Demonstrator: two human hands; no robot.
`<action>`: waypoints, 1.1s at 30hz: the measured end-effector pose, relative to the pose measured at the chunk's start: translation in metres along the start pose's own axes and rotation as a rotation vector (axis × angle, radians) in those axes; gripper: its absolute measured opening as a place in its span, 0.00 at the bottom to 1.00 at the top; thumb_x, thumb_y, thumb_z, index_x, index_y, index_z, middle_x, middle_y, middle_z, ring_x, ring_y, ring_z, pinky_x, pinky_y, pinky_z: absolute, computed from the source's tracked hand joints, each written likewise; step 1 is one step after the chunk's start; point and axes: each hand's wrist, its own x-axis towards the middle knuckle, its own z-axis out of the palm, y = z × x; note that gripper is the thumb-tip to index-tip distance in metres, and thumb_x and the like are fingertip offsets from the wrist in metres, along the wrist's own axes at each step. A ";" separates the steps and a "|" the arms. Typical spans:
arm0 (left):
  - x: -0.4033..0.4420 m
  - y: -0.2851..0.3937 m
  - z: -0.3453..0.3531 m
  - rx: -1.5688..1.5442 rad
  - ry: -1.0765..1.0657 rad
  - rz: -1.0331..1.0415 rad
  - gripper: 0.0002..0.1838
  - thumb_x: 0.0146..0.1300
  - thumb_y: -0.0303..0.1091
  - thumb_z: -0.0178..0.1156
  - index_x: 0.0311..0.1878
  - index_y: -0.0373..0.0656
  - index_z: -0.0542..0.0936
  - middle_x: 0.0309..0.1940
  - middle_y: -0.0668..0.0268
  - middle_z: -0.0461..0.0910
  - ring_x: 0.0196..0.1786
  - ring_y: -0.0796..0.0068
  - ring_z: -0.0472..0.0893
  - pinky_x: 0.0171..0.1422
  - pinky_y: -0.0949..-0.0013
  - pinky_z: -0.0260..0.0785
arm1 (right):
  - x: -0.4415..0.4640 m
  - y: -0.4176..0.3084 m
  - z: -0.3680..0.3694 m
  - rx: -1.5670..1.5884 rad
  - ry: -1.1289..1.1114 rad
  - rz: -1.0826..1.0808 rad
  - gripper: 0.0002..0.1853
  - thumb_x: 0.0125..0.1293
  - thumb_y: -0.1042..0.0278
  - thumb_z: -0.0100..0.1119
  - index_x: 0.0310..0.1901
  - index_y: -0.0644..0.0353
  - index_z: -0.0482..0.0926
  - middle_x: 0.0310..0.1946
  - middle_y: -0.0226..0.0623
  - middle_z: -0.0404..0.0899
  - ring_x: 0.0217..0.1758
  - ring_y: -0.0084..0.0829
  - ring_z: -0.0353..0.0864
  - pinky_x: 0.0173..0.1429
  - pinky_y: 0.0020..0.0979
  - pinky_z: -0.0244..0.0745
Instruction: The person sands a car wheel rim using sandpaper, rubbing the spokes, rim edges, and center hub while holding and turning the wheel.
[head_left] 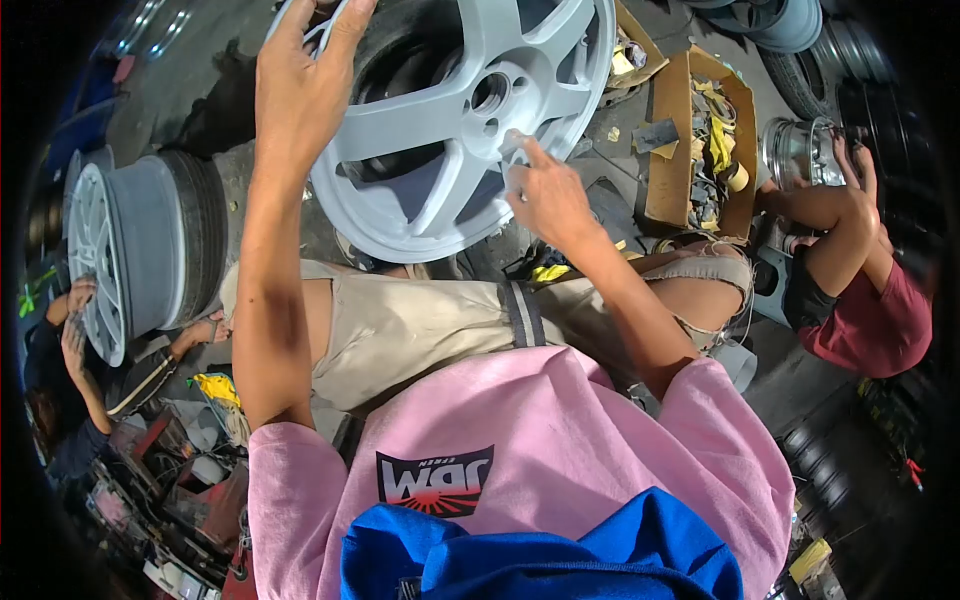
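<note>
A grey alloy wheel (420,128) with wide spokes is tilted in front of my knees. My left hand (305,75) grips its outer rim at the upper left, thumb on the near side and fingertips partly out of frame. At the lower spoke close to the hub, my right hand (548,195) presses with its index finger reaching toward the centre. The other fingers of that hand are curled in, and whatever they may hold is hidden. Behind the spokes a dark tyre (400,60) shows through the openings.
A cardboard box (670,150) of scraps and yellow pieces stands right of the wheel. On the left, a person holds another grey wheel (98,260) beside a tyre (205,235). A person in a red shirt (880,310) crouches at right near a shiny rim (800,152).
</note>
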 end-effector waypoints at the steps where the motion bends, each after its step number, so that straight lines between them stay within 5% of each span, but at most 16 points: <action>1: 0.000 -0.001 0.002 -0.023 0.014 -0.001 0.10 0.78 0.32 0.62 0.52 0.34 0.79 0.41 0.70 0.80 0.46 0.81 0.75 0.53 0.73 0.70 | 0.004 -0.012 -0.004 0.096 -0.059 0.082 0.07 0.58 0.69 0.68 0.33 0.64 0.89 0.70 0.54 0.76 0.53 0.52 0.88 0.63 0.49 0.82; 4: -0.001 0.002 0.005 -0.049 0.034 0.010 0.09 0.78 0.31 0.61 0.52 0.34 0.79 0.42 0.69 0.80 0.48 0.81 0.75 0.56 0.73 0.70 | 0.007 -0.026 -0.010 0.384 0.011 0.062 0.07 0.60 0.70 0.69 0.39 0.60 0.89 0.64 0.52 0.82 0.52 0.51 0.88 0.58 0.45 0.84; 6: 0.000 0.000 0.004 -0.048 0.038 0.018 0.09 0.78 0.31 0.61 0.53 0.34 0.79 0.43 0.69 0.80 0.48 0.81 0.75 0.57 0.73 0.70 | 0.008 -0.023 -0.012 0.513 0.056 0.035 0.09 0.65 0.68 0.70 0.40 0.66 0.90 0.57 0.51 0.87 0.53 0.44 0.90 0.58 0.40 0.85; 8: 0.002 -0.009 0.004 -0.072 0.034 0.053 0.10 0.78 0.31 0.61 0.53 0.34 0.79 0.44 0.68 0.80 0.49 0.81 0.75 0.57 0.72 0.71 | 0.006 -0.004 -0.018 1.269 -0.054 0.242 0.08 0.73 0.71 0.65 0.48 0.65 0.89 0.53 0.42 0.89 0.53 0.31 0.89 0.53 0.33 0.86; 9: 0.001 -0.008 0.004 -0.073 0.037 0.050 0.10 0.78 0.31 0.61 0.53 0.34 0.79 0.44 0.68 0.80 0.49 0.81 0.75 0.57 0.72 0.71 | 0.000 0.009 -0.010 1.256 0.001 0.281 0.10 0.78 0.74 0.60 0.55 0.62 0.87 0.49 0.38 0.90 0.46 0.24 0.88 0.44 0.27 0.84; 13: -0.001 0.004 0.003 0.020 0.039 0.069 0.10 0.78 0.31 0.61 0.54 0.34 0.79 0.44 0.67 0.81 0.49 0.80 0.76 0.57 0.72 0.71 | -0.016 0.024 -0.009 1.008 0.075 0.594 0.13 0.77 0.72 0.63 0.58 0.67 0.83 0.46 0.41 0.89 0.31 0.23 0.88 0.32 0.25 0.81; 20: -0.004 0.013 0.006 -0.028 0.035 0.027 0.09 0.79 0.30 0.60 0.53 0.34 0.79 0.43 0.67 0.81 0.48 0.81 0.76 0.56 0.72 0.71 | -0.019 0.035 0.007 1.159 0.156 0.637 0.10 0.73 0.73 0.71 0.50 0.68 0.84 0.42 0.41 0.88 0.32 0.21 0.86 0.34 0.26 0.81; 26: 0.001 0.009 -0.002 -0.030 -0.019 0.012 0.09 0.79 0.30 0.60 0.52 0.34 0.79 0.43 0.68 0.81 0.48 0.82 0.76 0.55 0.73 0.71 | -0.024 0.043 0.021 1.045 0.182 0.426 0.09 0.77 0.67 0.67 0.44 0.66 0.83 0.45 0.40 0.89 0.42 0.25 0.89 0.43 0.26 0.82; 28: 0.003 -0.001 0.000 -0.036 -0.007 0.023 0.09 0.78 0.30 0.61 0.52 0.34 0.79 0.43 0.68 0.81 0.48 0.81 0.76 0.55 0.73 0.71 | -0.020 0.025 0.007 1.384 0.164 0.557 0.10 0.78 0.65 0.66 0.45 0.65 0.83 0.43 0.36 0.88 0.40 0.24 0.88 0.44 0.26 0.80; 33: 0.005 -0.013 0.000 -0.018 0.029 0.112 0.11 0.77 0.32 0.62 0.52 0.33 0.79 0.42 0.66 0.82 0.48 0.79 0.76 0.56 0.71 0.71 | -0.022 0.027 0.008 1.232 0.091 0.546 0.10 0.77 0.65 0.67 0.44 0.65 0.84 0.43 0.35 0.89 0.39 0.23 0.86 0.43 0.26 0.79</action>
